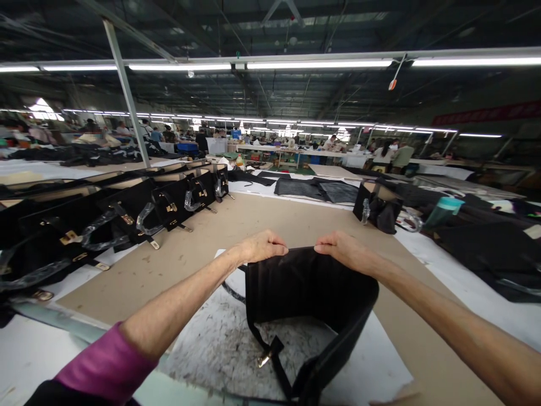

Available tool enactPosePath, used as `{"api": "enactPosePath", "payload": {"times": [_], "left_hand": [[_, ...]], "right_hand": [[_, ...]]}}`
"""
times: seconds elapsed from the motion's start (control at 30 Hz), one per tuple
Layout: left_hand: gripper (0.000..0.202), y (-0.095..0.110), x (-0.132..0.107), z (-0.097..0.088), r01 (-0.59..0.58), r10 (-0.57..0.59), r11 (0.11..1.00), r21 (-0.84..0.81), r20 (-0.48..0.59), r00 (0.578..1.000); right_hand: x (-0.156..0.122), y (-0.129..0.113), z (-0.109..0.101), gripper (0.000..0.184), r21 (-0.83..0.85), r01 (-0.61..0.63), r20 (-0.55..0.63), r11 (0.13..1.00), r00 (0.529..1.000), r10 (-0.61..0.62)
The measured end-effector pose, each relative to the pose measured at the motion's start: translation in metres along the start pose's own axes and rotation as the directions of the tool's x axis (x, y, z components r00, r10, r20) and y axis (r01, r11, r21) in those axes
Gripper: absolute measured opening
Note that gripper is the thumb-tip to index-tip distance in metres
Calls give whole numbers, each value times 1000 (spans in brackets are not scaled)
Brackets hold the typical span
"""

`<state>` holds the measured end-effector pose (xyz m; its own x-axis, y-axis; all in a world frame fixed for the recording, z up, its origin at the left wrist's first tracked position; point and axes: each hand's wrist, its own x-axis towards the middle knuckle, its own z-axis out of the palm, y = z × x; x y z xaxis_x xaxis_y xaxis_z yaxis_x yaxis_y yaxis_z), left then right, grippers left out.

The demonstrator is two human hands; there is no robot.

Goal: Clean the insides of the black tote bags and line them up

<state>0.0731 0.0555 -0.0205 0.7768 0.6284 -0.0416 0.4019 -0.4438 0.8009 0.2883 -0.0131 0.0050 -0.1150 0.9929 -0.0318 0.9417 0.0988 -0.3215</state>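
Observation:
A black handbag piece stands on a stained white sheet in front of me, curved round with its middle open. My left hand pinches its far top edge left of centre. Thumb and fingers of my right hand close on the same edge a little further right. A black strap with a gold metal clasp hangs at the near side of the piece. Part of a wrapped handle shows beyond its left side.
Black handbags with plastic-wrapped handles line the left side. Another black bag stands at the back right, near a teal-lidded bottle. Brown board covers the table. Flat black pieces lie at its far end; people work beyond.

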Motion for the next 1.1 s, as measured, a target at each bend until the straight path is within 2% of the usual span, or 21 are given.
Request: {"api": "enactPosePath", "payload": {"times": [0.13, 0.33, 0.5, 0.63, 0.8, 0.87, 1.0, 1.1], "left_hand": [[34, -6, 3, 2, -22, 22, 1000, -21, -2, 1000], [35, -11, 3, 2, 2, -6, 998, -55, -70, 998], [38, -12, -17, -17, -20, -6, 975, -223, -115, 993], [39, -17, -36, -25, 76, -109, 976, -206, -158, 981], [37, -20, -42, -14, 150, -204, 953, -262, -196, 959], [36, -20, -42, -10, 129, -186, 958, -256, -213, 959], [34, -24, -44, -6, 25, -67, 979, -203, -203, 977], [32, -25, -43, -3, 53, -97, 978, -201, -215, 972]], "right_hand": [[9, -18, 4, 24, 18, 61, 21, 998, 998, -61], [17, -42, 16, 25, 40, 152, 45, 988, 987, -154], [16, -44, 17, 28, 21, 116, 29, 993, 993, -117], [17, -42, 17, 26, 33, 121, 34, 992, 992, -122], [17, -41, 19, 27, 56, 125, 30, 991, 992, -126], [16, -42, 19, 27, 55, 115, 25, 992, 993, -117], [16, -46, 19, 28, 31, 96, 38, 995, 995, -97], [16, -45, 20, 28, 21, 90, 40, 996, 995, -91]]}}
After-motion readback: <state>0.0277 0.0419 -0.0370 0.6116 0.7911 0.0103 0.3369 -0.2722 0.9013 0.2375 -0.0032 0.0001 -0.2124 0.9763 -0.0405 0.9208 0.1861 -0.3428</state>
